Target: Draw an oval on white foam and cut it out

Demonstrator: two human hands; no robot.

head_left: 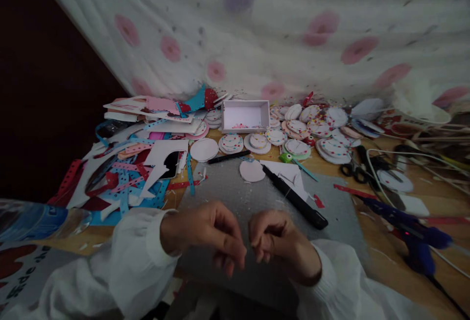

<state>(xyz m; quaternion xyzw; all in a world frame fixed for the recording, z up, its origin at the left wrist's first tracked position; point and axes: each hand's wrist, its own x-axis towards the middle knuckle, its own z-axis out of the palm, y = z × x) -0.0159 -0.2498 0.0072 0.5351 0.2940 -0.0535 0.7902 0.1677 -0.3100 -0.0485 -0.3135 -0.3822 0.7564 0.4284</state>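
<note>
My left hand (216, 237) and my right hand (275, 244) hover close together over the near part of the grey mat (227, 183), fingers curled in and fingertips pinched. Whatever either pinch holds, if anything, is too small or hidden to make out. Just beyond my hands lies a pale round disc (252, 170). A thick black pen-like tool (295, 200) slants across a white cut card (286, 173) beyond my right hand. A thinner black pen (228, 157) rests near a larger white disc (204, 149).
A white open box (246, 114) stands at the back, with decorated discs (297, 126) to its right. Coloured paper scraps (128, 173) pile up left, near a plastic bottle (44, 219). A blue glue gun (411, 234), scissors (353, 172) and cables lie right.
</note>
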